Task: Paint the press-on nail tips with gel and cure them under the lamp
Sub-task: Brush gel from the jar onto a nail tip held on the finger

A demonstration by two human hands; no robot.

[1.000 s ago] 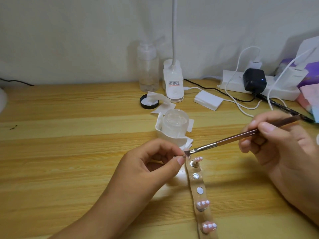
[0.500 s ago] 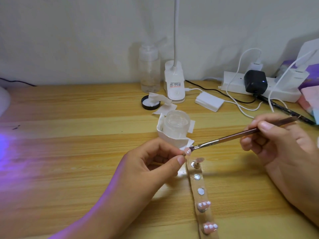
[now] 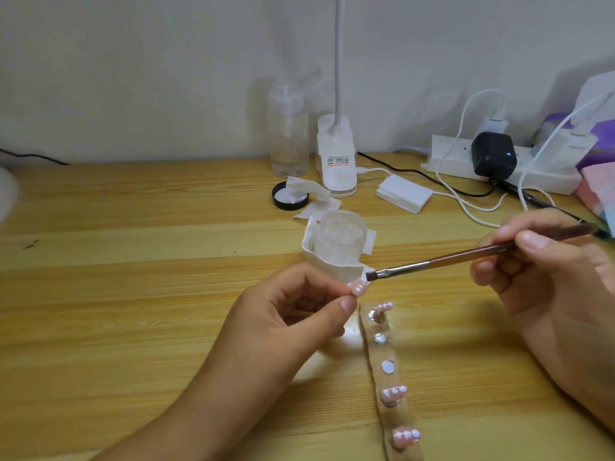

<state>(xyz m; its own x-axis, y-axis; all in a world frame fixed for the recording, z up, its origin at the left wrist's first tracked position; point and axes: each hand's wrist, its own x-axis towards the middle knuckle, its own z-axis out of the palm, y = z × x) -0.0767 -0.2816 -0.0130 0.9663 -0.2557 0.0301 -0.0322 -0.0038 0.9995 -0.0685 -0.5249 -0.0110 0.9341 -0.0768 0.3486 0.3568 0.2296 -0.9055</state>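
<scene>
The left grip pinches 1 pink tip between thumb and forefinger, dotted face up, just in front of the jar. The pinch looks to sit at the tip's near end, which is right: it leaves the face open to the brush. The right grip is closed round the brush handle like a pen, well back from the ferrule, and the flat bristles meet the tip's far edge; whether they touch it I cannot tell. From here the stroke probably wants a thin load drawn in 1 pass along the tip, laid lightly so the white dots do not drag or smear. Both hands hang above the bench; resting a wrist on it would likely steady the stroke. Gel should stay off the pinching fingers, or the tip may stick on release. The strip lies just below, carrying 3 painted tips with bare studs between, so a free seat is close. The jar stands open and near the brush's path, easy to knock. A white clip lamp stands behind; whether it cures, I cannot tell.
</scene>
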